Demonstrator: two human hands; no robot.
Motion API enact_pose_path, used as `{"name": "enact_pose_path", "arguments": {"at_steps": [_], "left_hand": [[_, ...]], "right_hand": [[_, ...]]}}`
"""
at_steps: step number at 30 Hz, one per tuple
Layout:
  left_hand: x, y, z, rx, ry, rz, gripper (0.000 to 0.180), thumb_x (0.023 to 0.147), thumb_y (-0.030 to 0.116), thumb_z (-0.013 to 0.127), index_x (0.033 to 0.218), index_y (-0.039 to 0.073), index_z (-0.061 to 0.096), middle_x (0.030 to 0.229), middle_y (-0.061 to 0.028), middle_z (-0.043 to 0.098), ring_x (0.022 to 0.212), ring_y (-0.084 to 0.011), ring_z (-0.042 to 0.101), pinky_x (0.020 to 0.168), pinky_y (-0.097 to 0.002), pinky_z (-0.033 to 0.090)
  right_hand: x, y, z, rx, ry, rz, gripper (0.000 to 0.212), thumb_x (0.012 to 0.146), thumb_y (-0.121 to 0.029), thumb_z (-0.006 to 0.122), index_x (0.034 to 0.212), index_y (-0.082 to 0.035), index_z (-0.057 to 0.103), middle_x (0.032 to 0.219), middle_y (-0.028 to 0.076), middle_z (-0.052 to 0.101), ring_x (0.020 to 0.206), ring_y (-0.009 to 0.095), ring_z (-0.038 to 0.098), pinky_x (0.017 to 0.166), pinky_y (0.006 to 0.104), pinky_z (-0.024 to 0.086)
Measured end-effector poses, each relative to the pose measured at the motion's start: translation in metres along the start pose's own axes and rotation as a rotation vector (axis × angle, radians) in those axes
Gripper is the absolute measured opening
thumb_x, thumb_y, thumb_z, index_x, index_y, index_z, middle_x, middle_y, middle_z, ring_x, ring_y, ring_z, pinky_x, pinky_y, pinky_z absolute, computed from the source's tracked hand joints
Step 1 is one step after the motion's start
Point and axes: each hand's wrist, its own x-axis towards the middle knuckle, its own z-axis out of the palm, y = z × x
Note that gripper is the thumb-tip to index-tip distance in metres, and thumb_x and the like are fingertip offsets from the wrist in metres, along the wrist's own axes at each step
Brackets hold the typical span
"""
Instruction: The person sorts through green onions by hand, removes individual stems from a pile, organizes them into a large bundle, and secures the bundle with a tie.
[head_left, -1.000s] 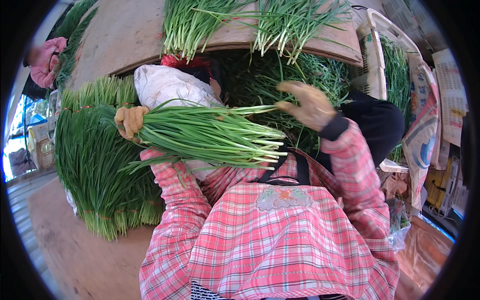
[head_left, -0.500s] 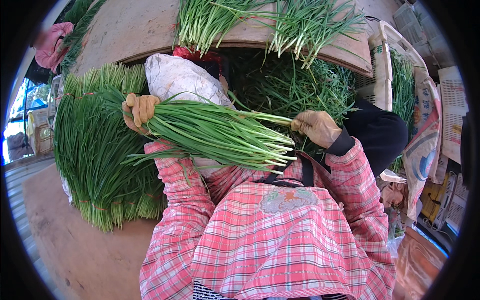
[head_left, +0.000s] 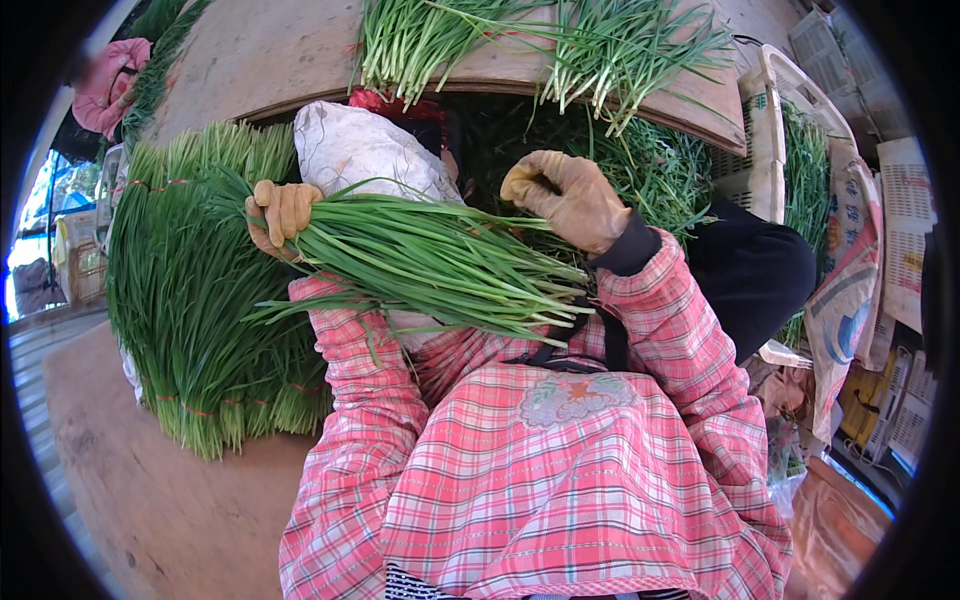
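Note:
My left hand (head_left: 283,212), in a tan glove, is closed around the leafy end of a bunch of garlic chives (head_left: 430,260). The bunch lies across in front of my chest, its pale stem ends (head_left: 560,300) pointing right. My right hand (head_left: 570,200), gloved too, is just above the far edge of the bunch near the stems. Its thumb and fingers are curled together in a pinch; whether anything thin is between the tips cannot be made out.
Banded chive bundles (head_left: 200,300) are stacked at left on a board (head_left: 170,500). More chives (head_left: 620,50) lie on the wooden table (head_left: 300,50) ahead. Loose leaves (head_left: 660,170) pile below it, beside a white sack (head_left: 365,150). A crate (head_left: 765,150) stands right; another person (head_left: 105,85) is far left.
My right hand has moved left and away from me, from the tip of a stem it was gripping to above the bunch. My left hand keeps its hold in nearly the same place.

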Motion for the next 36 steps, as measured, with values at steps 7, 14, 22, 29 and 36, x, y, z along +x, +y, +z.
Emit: {"name": "enact_pose_path", "arguments": {"at_steps": [7,14,22,29,36], "left_hand": [[0.002,-0.003,-0.002,-0.050,-0.070,-0.048,0.022,0.094,0.018,0.026,0.086,0.003,0.040,0.045,0.0056,0.050,0.035,-0.0034,0.038,0.044,-0.0176,0.034],[0.001,0.000,-0.005,-0.081,-0.099,-0.016,0.018,0.094,0.018,0.030,0.078,0.011,0.031,0.046,0.0066,0.051,0.035,-0.0015,0.038,0.045,-0.0168,0.034],[0.001,0.003,-0.017,-0.122,-0.204,-0.020,0.012,0.090,0.017,0.036,0.081,0.010,0.031,0.053,0.0041,0.057,0.038,-0.0044,0.043,0.049,-0.0180,0.036],[-0.007,0.019,-0.041,-0.132,-0.293,-0.037,0.027,0.071,0.015,0.056,0.083,0.008,0.033,0.061,-0.0001,0.063,0.046,-0.0093,0.052,0.053,-0.0210,0.040],[-0.008,0.022,-0.041,-0.157,-0.321,-0.023,0.023,0.070,0.012,0.059,0.079,0.009,0.037,0.062,-0.0017,0.064,0.045,-0.0094,0.053,0.053,-0.0207,0.041]], "right_hand": [[0.005,0.014,0.024,-0.267,-0.086,-0.157,0.013,0.078,-0.006,0.064,0.089,-0.001,0.065,0.078,0.010,0.061,0.070,0.018,0.059,0.066,0.0277,0.048],[-0.003,-0.007,-0.011,0.413,-0.037,0.146,0.019,0.084,-0.013,0.061,0.092,0.004,0.061,0.081,0.007,0.064,0.066,0.010,0.056,0.060,0.0211,0.046],[-0.075,-0.036,-0.119,1.246,0.086,-0.415,0.020,0.086,-0.014,0.056,0.072,-0.004,0.047,0.062,0.000,0.038,0.057,0.009,0.036,0.052,0.0238,0.031],[-0.142,0.006,-0.175,1.241,0.303,-0.499,0.021,0.086,-0.011,0.053,0.096,0.007,0.051,0.084,0.010,0.049,0.059,0.009,0.042,0.059,0.0227,0.039],[-0.100,0.026,-0.104,-0.630,0.163,0.151,0.020,0.079,-0.015,0.060,0.095,-0.005,0.066,0.081,0.014,0.065,0.070,0.025,0.063,0.063,0.0334,0.049]]}}
